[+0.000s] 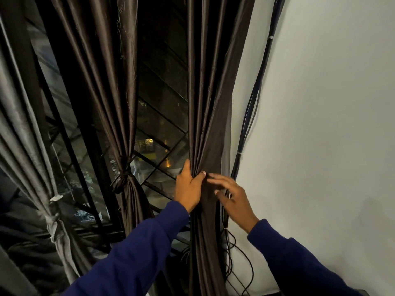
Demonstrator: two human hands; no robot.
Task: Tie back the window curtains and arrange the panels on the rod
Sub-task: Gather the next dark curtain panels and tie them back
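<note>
Three dark curtain panels hang in front of a barred window. The right brown panel (208, 116) hangs loose and is bunched at its waist, where my left hand (189, 188) grips the gathered folds from the left side. My right hand (232, 194) is beside it on the right, fingers spread, touching the fabric's right edge. The middle brown panel (100, 86) is knotted at its waist by a tie (125, 177). The left grey panel (23, 133) is tied lower down with a knot (53, 223). The rod is out of view.
A bundle of dark cables (254, 99) runs down the white wall (331, 124) just right of the curtain, with loose loops (239, 263) near the floor. Black window bars (162, 165) stand behind the panels.
</note>
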